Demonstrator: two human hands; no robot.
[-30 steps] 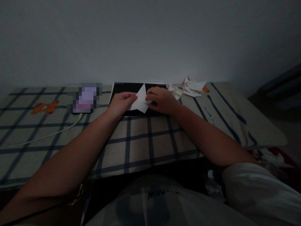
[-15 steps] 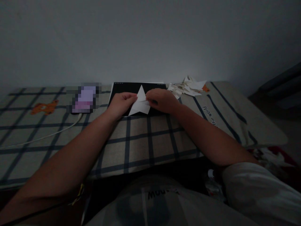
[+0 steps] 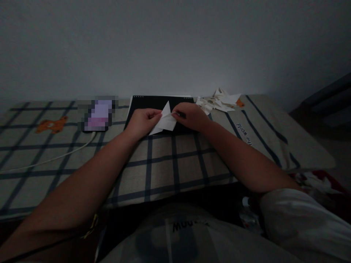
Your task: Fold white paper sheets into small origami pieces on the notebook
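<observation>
And here in the middle sits the white, sharp-pointed piece of folded paper (image 3: 167, 122), one tip aiming at the wall, two lower corners spreading toward the person. The left hand (image 3: 144, 119) has it by the left edge, thumb and fingers pinched narrow on the paper. Across from it, the right hand (image 3: 188, 114) is curled in close, fingertips gripping the right edge. All of this happens over a flat black rectangular board (image 3: 146, 102) with small white marks along its far edge, lying on a cream cloth with dark blue checks (image 3: 164, 173).

Just beyond the right hand, a loose heap of white folded paper pieces (image 3: 219, 102) lies on the cloth. Out on the left, a dark phone with a blurred, lilac-pink screen (image 3: 99, 115) trails a thin white cable (image 3: 65, 154), and further left there's an orange bear-shaped figure (image 3: 52, 125). Behind everything, a plain grey wall (image 3: 175, 47).
</observation>
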